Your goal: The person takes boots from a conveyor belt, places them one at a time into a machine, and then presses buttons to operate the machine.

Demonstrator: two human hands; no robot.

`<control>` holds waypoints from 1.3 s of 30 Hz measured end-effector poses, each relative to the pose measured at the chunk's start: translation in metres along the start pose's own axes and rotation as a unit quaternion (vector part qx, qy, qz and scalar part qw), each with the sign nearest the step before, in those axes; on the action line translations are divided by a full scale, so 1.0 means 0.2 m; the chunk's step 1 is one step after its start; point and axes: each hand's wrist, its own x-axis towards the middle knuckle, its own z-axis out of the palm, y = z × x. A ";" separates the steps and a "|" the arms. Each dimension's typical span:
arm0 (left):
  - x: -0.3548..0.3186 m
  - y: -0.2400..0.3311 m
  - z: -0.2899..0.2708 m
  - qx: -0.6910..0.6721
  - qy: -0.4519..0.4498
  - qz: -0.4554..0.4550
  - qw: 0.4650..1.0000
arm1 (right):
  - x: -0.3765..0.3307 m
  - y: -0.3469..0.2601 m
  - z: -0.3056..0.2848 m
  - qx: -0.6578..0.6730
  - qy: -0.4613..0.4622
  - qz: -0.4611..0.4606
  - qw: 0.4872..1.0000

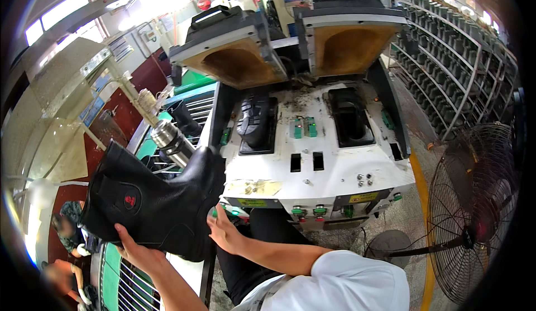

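A tall black leather boot (151,199) with a small red emblem on its shaft is held up at the left, lying sideways with its sole end toward the machine. My left hand (137,252) supports it from below. My right hand (226,231) grips the boot's foot end by the machine's front edge. In the left bay of the white two-station press machine (324,171) sits another black boot (255,118), sole upward. The right bay (349,118) holds a dark mould block. Both padded lids (234,48) stand raised.
A steel flask (172,140) stands left of the machine above a green roller conveyor (128,277). A large floor fan (474,210) is at the right. Racks of shoe lasts (452,48) line the back right. Another person's hands (67,238) show at the lower left.
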 end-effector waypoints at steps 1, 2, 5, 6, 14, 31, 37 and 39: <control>-0.01 -0.03 0.07 -0.023 -0.014 -0.033 0.999 | 0.07 -0.06 0.00 -0.024 0.006 -0.035 0.999; -0.01 -0.06 0.12 -0.043 -0.022 -0.062 0.997 | 0.09 -0.18 0.10 -0.019 -0.017 -0.034 0.999; -0.08 -0.24 0.28 -0.044 -0.080 -0.136 0.986 | 0.12 -0.49 0.20 -0.001 -0.053 -0.089 0.995; -0.12 -0.29 0.33 -0.039 -0.095 -0.140 0.985 | 0.10 -0.60 0.24 -0.022 -0.076 -0.121 0.990; -0.48 -1.01 0.64 -0.239 -0.200 -0.470 0.826 | -0.15 -1.62 0.33 -0.449 0.208 -0.341 0.799; -1.75 -1.75 1.50 -0.444 0.039 -0.765 0.465 | 0.26 -2.79 0.83 -0.893 0.406 0.010 0.193; -1.90 -1.84 1.64 -0.450 0.024 -0.791 0.414 | 0.34 -2.94 0.76 -0.913 0.398 -0.011 0.089; -1.89 -1.87 1.67 -0.429 0.009 -0.807 0.406 | 0.38 -2.90 0.76 -0.916 0.391 -0.009 0.087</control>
